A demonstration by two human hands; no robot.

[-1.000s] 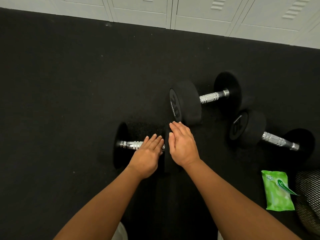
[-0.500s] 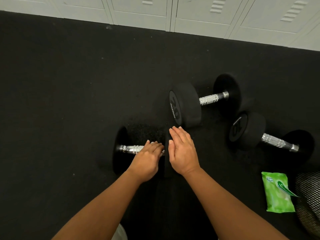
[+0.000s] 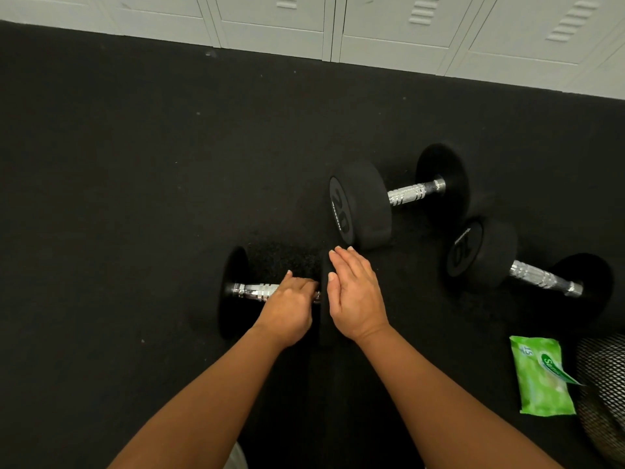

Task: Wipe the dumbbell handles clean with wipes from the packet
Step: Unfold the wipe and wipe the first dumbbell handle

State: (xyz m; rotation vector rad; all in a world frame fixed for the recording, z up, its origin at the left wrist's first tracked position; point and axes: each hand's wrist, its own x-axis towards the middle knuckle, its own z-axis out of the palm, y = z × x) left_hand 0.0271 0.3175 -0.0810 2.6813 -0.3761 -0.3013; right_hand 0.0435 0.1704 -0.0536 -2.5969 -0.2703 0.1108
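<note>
Three black dumbbells with chrome handles lie on the dark floor. My left hand [image 3: 287, 308] has its fingers curled over the right part of the nearest dumbbell's handle [image 3: 255, 292]. My right hand [image 3: 355, 296] lies flat, fingers straight, on that dumbbell's right weight head [image 3: 325, 265]. A second dumbbell [image 3: 363, 204] marked 20 lies just beyond my right hand. The third dumbbell [image 3: 483, 253] lies further right. The green wipes packet [image 3: 541, 380] sits on the floor at the lower right, its flap lifted. No wipe shows in either hand.
White locker doors [image 3: 372, 25] run along the far edge of the floor. A black mesh bin [image 3: 605, 394] stands at the right edge beside the packet. Bare black floor [image 3: 118, 198] stretches to the left.
My left hand's fingers have curled down over the handle from lying straight on it. My right hand has stayed on the weight head.
</note>
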